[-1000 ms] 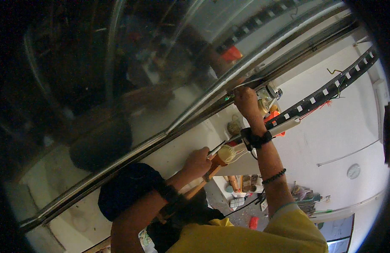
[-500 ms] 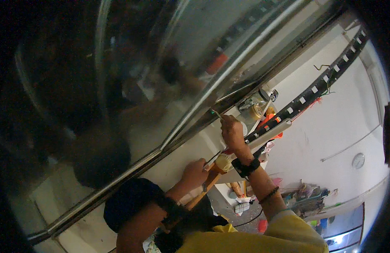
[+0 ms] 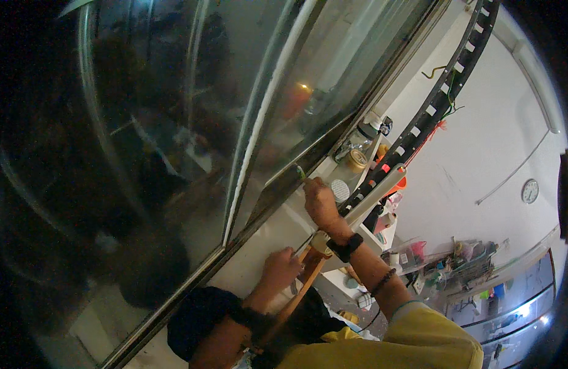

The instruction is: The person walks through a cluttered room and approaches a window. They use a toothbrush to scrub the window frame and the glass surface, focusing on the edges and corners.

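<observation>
Indoor workroom, I think; home or small workshop, cannot tell which. Big metal-framed glass panes at my left, pale ledge along them. Lidded jar at far end, near perforated black strip trailing thin wires. White wall on right, round clock on it, cluttered rack below.

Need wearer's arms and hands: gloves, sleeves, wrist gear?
No gloves. Right hand: black wristband, then a dark beaded bracelet farther up the forearm, and a yellow sleeve with a greyish-green edge. Left hand: dark band at the wrist, detail too dim.
</observation>
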`<state>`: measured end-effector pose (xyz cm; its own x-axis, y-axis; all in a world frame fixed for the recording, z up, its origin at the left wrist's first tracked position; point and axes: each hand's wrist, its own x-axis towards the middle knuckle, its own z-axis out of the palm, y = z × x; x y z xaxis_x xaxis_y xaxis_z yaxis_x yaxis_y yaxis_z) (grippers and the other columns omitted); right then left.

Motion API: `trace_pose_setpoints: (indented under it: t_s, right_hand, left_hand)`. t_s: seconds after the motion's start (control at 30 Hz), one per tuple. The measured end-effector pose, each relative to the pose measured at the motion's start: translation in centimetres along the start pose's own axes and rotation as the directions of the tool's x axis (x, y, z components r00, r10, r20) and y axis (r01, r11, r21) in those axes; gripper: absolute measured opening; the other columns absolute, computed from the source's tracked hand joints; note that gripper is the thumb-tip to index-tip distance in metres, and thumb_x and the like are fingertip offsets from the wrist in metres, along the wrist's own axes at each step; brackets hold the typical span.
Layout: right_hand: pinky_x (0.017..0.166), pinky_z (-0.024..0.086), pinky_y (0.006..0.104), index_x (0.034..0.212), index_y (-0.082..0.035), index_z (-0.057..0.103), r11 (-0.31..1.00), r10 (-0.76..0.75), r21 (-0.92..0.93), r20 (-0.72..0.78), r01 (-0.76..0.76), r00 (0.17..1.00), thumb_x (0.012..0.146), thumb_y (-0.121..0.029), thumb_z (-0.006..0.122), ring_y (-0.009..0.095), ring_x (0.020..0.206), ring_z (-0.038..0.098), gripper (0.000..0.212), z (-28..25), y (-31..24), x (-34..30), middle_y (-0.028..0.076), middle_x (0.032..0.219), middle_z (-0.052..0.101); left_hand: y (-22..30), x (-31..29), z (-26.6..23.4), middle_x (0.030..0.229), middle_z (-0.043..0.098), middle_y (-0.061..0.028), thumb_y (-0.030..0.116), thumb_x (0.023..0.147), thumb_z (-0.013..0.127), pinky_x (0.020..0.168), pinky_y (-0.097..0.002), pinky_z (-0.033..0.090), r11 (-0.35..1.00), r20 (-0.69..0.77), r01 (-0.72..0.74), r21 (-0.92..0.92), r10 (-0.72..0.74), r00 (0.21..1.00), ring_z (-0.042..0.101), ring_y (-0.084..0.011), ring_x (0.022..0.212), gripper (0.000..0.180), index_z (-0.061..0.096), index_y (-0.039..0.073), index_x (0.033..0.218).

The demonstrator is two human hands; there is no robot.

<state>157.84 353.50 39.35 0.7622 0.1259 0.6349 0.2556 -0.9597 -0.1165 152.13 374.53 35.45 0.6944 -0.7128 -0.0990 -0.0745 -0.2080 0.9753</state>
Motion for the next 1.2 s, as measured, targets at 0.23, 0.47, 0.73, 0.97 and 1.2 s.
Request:
trace_pose_setpoints:
  t_s: [0.23,0.47,0.73,0.97,1.2]
  right_hand:
    - [0.062,0.043,0.048,0.098,0.001,0.052,0.806,0.526,-0.264,-0.094,-0.53,0.845,0.074,0.004,0.049,0.043,0.077,0.052,0.024,-0.3,1.3,3.0,0.023,0.09,0.051]
    - [0.065,0.046,0.0474,0.09,0.0,0.057,0.817,0.484,-0.309,-0.088,-0.486,0.87,0.072,-0.002,0.054,0.043,0.078,0.055,0.019,1.5,3.1,5.3,0.023,0.089,0.054]
    - [0.068,0.049,0.0442,0.08,0.0,0.065,0.834,0.472,-0.378,0.116,-0.401,0.874,0.07,-0.017,0.063,0.039,0.077,0.06,0.019,1.8,6.4,9.4,0.023,0.08,0.062]
    - [0.065,0.049,0.0434,0.086,-0.006,0.064,0.878,0.357,-0.424,0.266,-0.224,0.895,0.075,-0.019,0.057,0.038,0.076,0.06,0.018,2.5,10.0,8.5,0.02,0.08,0.062]
    - [0.064,0.048,0.0438,0.077,-0.001,0.064,0.962,0.068,-0.268,0.399,0.045,0.914,0.074,-0.016,0.057,0.038,0.07,0.059,0.016,2.0,1.3,7.3,0.019,0.073,0.061]
  left_hand:
    - [0.2,0.4,0.4,0.076,0.058,-0.0215,0.018,0.075,0.057,0.066,-0.0465,0.044,0.987,0.006,-0.072,0.147,0.071,0.997,0.056,-0.0405,0.075,0.022,0.054,-0.001,0.086]
    - [-1.5,0.5,1.2,0.073,0.055,-0.0237,0.014,0.075,0.054,0.064,-0.0508,0.041,0.99,-0.054,-0.123,0.072,0.127,0.99,0.053,-0.0431,0.073,0.017,0.05,-0.001,0.078]
    - [-1.0,0.4,1.1,0.071,0.056,-0.0234,0.012,0.072,0.054,0.063,-0.0509,0.043,0.977,-0.103,-0.136,0.165,0.154,0.983,0.055,-0.0414,0.07,0.015,0.051,-0.001,0.078]
    - [-1.3,0.4,1.7,0.068,0.057,-0.0217,0.014,0.072,0.055,0.062,-0.0492,0.044,0.959,-0.154,-0.21,0.193,0.241,0.958,0.056,-0.041,0.068,0.015,0.052,-0.001,0.077]
    - [-2.1,0.6,1.4,0.076,0.058,-0.0219,0.011,0.071,0.053,0.068,-0.049,0.044,0.956,-0.125,-0.157,0.248,0.192,0.973,0.056,-0.039,0.075,0.013,0.054,0.0,0.078]
